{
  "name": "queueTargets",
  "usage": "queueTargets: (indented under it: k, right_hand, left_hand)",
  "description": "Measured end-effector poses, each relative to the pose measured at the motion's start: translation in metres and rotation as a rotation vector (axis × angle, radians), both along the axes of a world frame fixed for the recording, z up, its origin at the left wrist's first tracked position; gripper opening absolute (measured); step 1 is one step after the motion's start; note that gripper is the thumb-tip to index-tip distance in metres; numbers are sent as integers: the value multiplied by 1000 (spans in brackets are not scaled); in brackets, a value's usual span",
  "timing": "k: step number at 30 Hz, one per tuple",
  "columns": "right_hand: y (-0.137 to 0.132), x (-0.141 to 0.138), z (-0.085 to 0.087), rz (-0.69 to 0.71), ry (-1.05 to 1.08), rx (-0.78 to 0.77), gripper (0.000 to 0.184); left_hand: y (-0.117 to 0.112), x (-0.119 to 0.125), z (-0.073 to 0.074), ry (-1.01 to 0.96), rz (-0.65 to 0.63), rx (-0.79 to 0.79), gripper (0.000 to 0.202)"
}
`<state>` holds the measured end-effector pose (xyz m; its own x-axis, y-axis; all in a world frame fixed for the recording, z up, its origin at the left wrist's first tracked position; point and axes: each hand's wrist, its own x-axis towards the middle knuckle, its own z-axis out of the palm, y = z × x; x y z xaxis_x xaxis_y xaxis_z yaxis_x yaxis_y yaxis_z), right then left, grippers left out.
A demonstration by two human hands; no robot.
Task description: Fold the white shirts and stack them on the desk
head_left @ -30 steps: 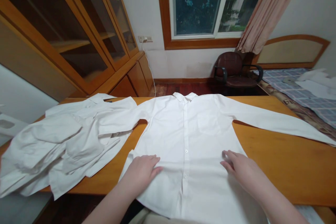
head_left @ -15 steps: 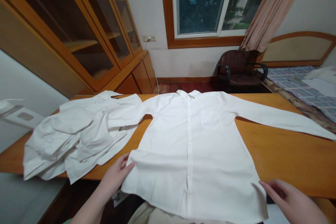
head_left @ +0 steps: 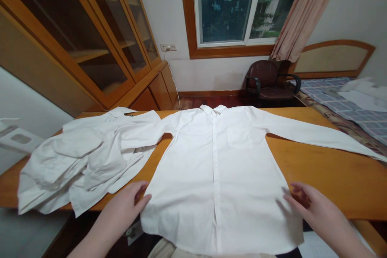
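A white long-sleeved shirt [head_left: 193, 161] lies front up, collar at the far edge of the wooden table [head_left: 341, 185], its hem hanging over the near edge. The sleeve on the right is stretched out sideways; the left one reaches onto a heap of white garments [head_left: 78, 149]. At the shirt's lower left edge is my left hand [head_left: 136, 197], thumb and fingers apart, thumb tip at the cloth. My right hand [head_left: 311, 201] hovers at the lower right edge with its fingers apart, casting a shadow on the fabric. Neither hand grips the shirt.
A white appliance part [head_left: 21, 139] juts in at the left. Beyond the table stand a glass-fronted cabinet [head_left: 99, 60] and a dark red armchair [head_left: 263, 78]. A bed [head_left: 347, 92] with a checked cover is at the right, and something pale lies below the table's near right edge.
Both hands have let go of the shirt's lower edges. The right hand has moved up and inward, the left slightly down and left. The raised fold at lower left has flattened.
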<state>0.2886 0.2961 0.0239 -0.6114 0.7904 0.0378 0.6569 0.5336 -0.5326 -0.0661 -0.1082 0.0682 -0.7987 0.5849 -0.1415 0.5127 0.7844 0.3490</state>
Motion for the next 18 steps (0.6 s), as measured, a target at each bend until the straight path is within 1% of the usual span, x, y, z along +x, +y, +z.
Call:
queueTargets:
  k: [1,2,3,5,6,7,9,11,13,15,18]
  right_hand:
    - [1,-15,6,126,-25,29,52]
    - [0,-30,11,258,-50,52,55]
    - [-2,-46,14,391,-88,58,64]
    - [-13,-73,15,629,-189,33,88]
    - [-19,-84,13,722,-245,21,99]
    - [-25,-92,10,784,-300,11,107]
    - [-33,-101,5,833,-391,0,115]
    - [-37,-103,2,843,-444,-13,117]
    - [-38,-101,-1,879,-465,-20,118]
    - [-39,-97,-4,908,-467,4,121]
    - [-47,-90,-15,895,-440,102,118]
  left_hand:
    - [13,-5,4,65,-82,21,39]
    - [27,-8,6,94,-203,34,46]
    - [41,-9,7,95,-319,30,56]
    - [68,-4,2,13,-566,-38,80]
    - [80,2,-2,-28,-651,-84,90]
    - [90,9,-7,-56,-703,-133,97]
    - [105,24,-15,-85,-736,-222,104]
    - [112,36,-19,-100,-739,-285,106]
    - [116,44,-19,-111,-755,-333,109]
    - [117,50,-19,-101,-764,-372,113]
    - [117,60,-28,-25,-730,-420,114]
